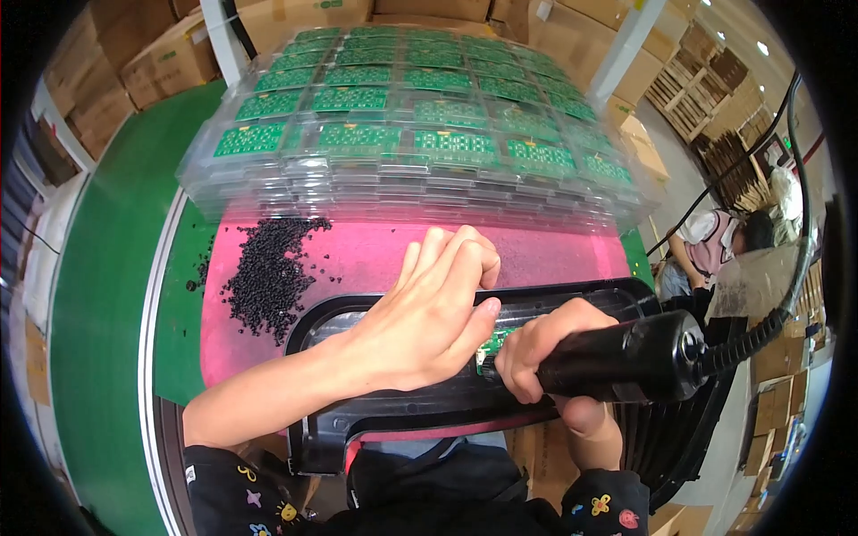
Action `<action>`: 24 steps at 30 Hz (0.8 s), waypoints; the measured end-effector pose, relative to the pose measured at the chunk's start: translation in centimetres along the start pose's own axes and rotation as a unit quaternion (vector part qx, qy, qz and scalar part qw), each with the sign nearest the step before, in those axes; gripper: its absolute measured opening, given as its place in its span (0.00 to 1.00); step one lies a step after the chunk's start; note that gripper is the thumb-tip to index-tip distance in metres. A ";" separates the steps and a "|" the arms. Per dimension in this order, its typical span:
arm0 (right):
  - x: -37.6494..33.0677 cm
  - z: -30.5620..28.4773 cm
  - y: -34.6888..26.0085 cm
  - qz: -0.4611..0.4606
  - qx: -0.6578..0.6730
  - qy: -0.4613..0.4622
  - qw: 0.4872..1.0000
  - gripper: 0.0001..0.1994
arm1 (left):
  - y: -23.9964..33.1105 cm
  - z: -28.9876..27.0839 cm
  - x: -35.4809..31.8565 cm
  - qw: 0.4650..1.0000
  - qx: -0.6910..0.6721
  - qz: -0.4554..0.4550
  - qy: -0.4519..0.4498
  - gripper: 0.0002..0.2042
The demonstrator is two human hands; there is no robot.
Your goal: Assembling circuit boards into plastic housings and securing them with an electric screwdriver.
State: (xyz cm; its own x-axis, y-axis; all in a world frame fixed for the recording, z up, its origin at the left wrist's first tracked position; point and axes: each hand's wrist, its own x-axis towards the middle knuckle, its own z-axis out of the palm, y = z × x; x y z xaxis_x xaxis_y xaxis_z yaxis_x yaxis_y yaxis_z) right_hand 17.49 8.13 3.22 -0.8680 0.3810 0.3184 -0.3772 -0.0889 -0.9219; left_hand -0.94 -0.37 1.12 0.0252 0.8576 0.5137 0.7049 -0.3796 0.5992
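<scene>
My right hand point(556, 344) grips a black electric screwdriver point(626, 359), which lies nearly level with its cable end to the right. Its tip end is hidden by my fingers, beside a small green circuit board point(494, 343). The board sits inside a long black plastic housing point(357, 415) lying across the table in front of me. Over the housing, my left hand point(427, 313) has its fingers curled inward, back of the hand up, the thumb near the board. Whatever its fingertips hold, if anything, is hidden under the hand.
A heap of small black screws point(265, 281) lies on the pink mat point(223, 348), left of the housing. Behind stand stacked clear plastic trays point(393, 183) with many green circuit boards. A black cable point(798, 259) rises at right. Another person point(710, 246) sits beyond.
</scene>
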 end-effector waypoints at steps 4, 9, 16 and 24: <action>-0.4 -0.2 0.2 0.006 0.060 0.016 0.998 0.25 | 0.2 0.0 0.2 1.000 0.003 -0.011 -0.005 0.14; 0.3 -0.6 0.8 -0.021 0.100 0.137 0.985 0.27 | 0.1 0.2 0.2 1.000 0.007 -0.012 -0.010 0.13; 0.6 -6.0 -0.5 0.002 0.227 0.344 0.911 0.10 | 0.1 -0.1 0.3 0.999 -0.002 -0.028 -0.022 0.12; -3.0 2.2 -2.6 -0.242 -0.177 0.224 0.927 0.12 | 0.0 -0.2 0.3 0.998 0.007 -0.052 -0.042 0.12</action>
State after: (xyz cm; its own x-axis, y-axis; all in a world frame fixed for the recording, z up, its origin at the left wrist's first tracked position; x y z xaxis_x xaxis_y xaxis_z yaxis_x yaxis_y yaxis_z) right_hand 20.36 5.22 5.15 -0.3723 0.6488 0.6637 -0.4895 0.4703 -0.7343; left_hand -1.11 -0.18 1.42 0.0097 0.9181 0.3961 0.7163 -0.2828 0.6379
